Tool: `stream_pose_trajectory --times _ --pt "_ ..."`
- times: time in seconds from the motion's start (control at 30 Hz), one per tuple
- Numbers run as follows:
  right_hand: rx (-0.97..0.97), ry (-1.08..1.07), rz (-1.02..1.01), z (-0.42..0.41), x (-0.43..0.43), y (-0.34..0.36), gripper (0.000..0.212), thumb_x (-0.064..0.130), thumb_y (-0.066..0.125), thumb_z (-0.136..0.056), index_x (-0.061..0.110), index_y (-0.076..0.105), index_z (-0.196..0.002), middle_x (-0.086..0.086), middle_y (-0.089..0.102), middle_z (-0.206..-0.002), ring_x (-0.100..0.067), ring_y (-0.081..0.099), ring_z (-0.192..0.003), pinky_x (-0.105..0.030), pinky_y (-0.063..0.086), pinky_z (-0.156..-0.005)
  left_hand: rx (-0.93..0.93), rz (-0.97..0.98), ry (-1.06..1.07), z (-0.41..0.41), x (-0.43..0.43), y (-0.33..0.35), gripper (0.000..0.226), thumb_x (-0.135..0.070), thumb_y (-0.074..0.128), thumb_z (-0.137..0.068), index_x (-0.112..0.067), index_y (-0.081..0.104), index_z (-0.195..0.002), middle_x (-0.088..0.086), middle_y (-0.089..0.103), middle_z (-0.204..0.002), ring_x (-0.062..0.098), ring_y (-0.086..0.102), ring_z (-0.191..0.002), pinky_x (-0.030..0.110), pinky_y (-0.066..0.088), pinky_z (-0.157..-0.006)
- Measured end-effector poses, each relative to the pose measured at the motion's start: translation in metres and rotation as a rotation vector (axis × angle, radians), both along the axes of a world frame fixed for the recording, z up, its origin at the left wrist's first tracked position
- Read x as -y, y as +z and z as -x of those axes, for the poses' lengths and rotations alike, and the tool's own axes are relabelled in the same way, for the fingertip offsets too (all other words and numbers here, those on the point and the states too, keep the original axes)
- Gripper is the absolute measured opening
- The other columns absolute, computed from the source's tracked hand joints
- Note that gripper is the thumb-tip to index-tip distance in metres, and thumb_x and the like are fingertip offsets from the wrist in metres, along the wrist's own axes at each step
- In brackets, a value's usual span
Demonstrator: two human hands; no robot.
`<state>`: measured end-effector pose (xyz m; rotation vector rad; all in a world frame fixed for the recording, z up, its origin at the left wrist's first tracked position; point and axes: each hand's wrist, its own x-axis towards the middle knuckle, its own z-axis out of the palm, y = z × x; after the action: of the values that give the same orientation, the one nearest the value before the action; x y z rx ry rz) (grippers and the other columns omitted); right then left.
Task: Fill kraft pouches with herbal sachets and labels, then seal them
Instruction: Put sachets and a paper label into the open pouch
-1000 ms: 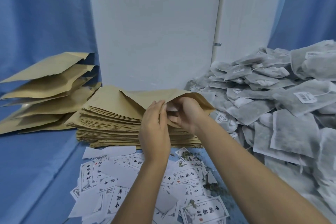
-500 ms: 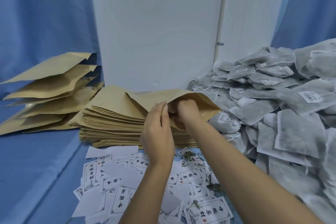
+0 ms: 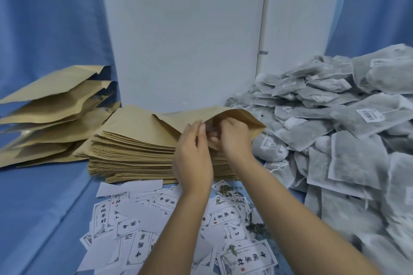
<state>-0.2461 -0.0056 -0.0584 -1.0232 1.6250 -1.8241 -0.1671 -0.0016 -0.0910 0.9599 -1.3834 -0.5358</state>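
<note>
Centre frame, step: opening top kraft pouch [image 3: 242, 115].
Left hand [image 3: 193, 156]: fingers pinch upper lip.
Right hand [image 3: 234, 138]: fingers grip lower lip.
Next: likely insert herbal sachet [image 3: 355, 156].

Sachets [image 3: 348, 131] R of pouches [image 3: 134, 149] (labels [image 3: 138, 225] fwd)

the white paper label [image 3: 247, 261] nearest the camera carries four large black chinese characters inside a printed frame. the first is plainly 中 and the row seems to read 中国药材, with a small red seal mark beside it. the other labels [image 3: 101, 219] scattered around bear the same print at various angles. a white sticker [image 3: 369, 115] on one sachet [image 3: 393, 118] shows a barcode with digits too small to read. a second sticker [image 3: 267, 142] has fine print, also illegible.
</note>
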Motion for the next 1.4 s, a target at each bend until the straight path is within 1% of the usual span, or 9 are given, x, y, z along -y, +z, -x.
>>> stream_pose_trajectory --times 0.2,0.43,0.57,0.73,0.87,1.0,1.1,1.27,1.4 --pt "0.332 -0.475 -0.029 0.046 -0.014 -0.039 0.014 0.010 0.045 -0.092 0.016 0.057 -0.094 -0.007 0.055 -0.112 -0.016 0.050 -0.071 -0.028 0.039 -0.063 -0.181 -0.138 -0.052 0.010 0.011 0.013 0.033 -0.034 0.046 -0.099 -0.018 0.065 -0.120 -0.001 0.064 -0.123 0.014 0.053 -0.122 0.031 0.045 -0.099" --pt "0.459 -0.498 -0.081 0.065 -0.022 -0.056 0.050 0.009 0.053 -0.087 0.018 0.046 -0.136 -0.007 0.020 -0.146 -0.018 0.042 -0.101 -0.030 0.038 -0.086 -0.232 -0.134 -0.031 0.014 0.013 0.009 0.031 -0.032 0.047 -0.099 -0.018 0.067 -0.117 -0.002 0.068 -0.114 0.013 0.059 -0.108 0.014 0.043 -0.079" --pt "0.392 -0.478 -0.064 0.062 -0.022 -0.056 0.045 0.011 0.055 -0.084 0.021 0.053 -0.128 -0.006 0.028 -0.140 -0.026 0.041 -0.123 -0.038 0.038 -0.102 -0.233 -0.142 -0.024 0.011 0.015 0.007 0.031 -0.032 0.046 -0.099 -0.018 0.068 -0.116 -0.002 0.069 -0.111 0.013 0.060 -0.104 0.008 0.040 -0.071" --pt "0.260 -0.456 -0.142 0.060 -0.024 -0.058 0.024 0.014 0.054 -0.082 0.030 0.063 -0.097 -0.009 0.038 -0.127 -0.031 0.043 -0.118 -0.043 0.039 -0.102 -0.261 -0.149 -0.006 0.007 0.019 0.009 0.031 -0.033 0.046 -0.099 -0.018 0.070 -0.112 0.000 0.070 -0.104 0.014 0.060 -0.096 0.006 0.039 -0.064" --pt "0.038 -0.307 -0.212 0.065 -0.022 -0.065 0.039 0.022 0.051 -0.085 0.033 0.057 -0.122 -0.007 0.058 -0.118 -0.030 0.049 -0.120 -0.045 0.037 -0.105 -0.264 -0.146 0.006 0.005 0.022 0.008 0.029 -0.032 0.046 -0.099 -0.020 0.070 -0.109 -0.003 0.070 -0.098 0.010 0.058 -0.088 0.001 0.035 -0.059" --pt "-0.202 -0.171 -0.431 0.073 -0.015 -0.071 0.070 0.031 0.048 -0.090 0.038 0.014 -0.150 -0.015 0.047 -0.139 -0.037 0.045 -0.123 -0.045 0.039 -0.103 -0.279 -0.142 -0.005 0.003 0.023 0.007 0.029 -0.032 0.046 -0.099 -0.019 0.070 -0.108 -0.001 0.070 -0.097 0.008 0.055 -0.084 -0.001 0.035 -0.057" --pt "-0.201 -0.127 -0.471 0.079 -0.010 -0.069 0.068 0.028 0.047 -0.091 0.031 0.016 -0.152 -0.014 0.042 -0.145 -0.036 0.043 -0.127 -0.047 0.036 -0.106 -0.280 -0.143 -0.010 0.002 0.023 0.007 0.028 -0.031 0.046 -0.099 -0.020 0.070 -0.108 -0.003 0.070 -0.098 0.007 0.056 -0.085 -0.001 0.036 -0.058" --pt "-0.051 -0.274 -0.273 0.086 -0.012 -0.065 0.031 0.019 0.045 -0.093 0.012 0.063 -0.116 -0.009 0.062 -0.106 -0.025 0.051 -0.092 -0.032 0.038 -0.078 -0.259 -0.143 -0.011 -0.001 0.024 0.009 0.029 -0.031 0.046 -0.099 -0.019 0.070 -0.111 -0.007 0.068 -0.099 0.006 0.056 -0.088 -0.002 0.036 -0.060" --pt "0.151 -0.538 0.190 0.073 -0.027 -0.060 0.027 0.025 0.042 -0.084 0.023 0.068 -0.076 0.004 0.058 -0.075 -0.020 0.052 -0.075 -0.034 0.043 -0.063 -0.162 -0.143 -0.035 -0.003 0.031 0.014 0.030 -0.030 0.045 -0.099 -0.016 0.069 -0.113 -0.004 0.068 -0.104 0.011 0.058 -0.096 0.015 0.039 -0.071"
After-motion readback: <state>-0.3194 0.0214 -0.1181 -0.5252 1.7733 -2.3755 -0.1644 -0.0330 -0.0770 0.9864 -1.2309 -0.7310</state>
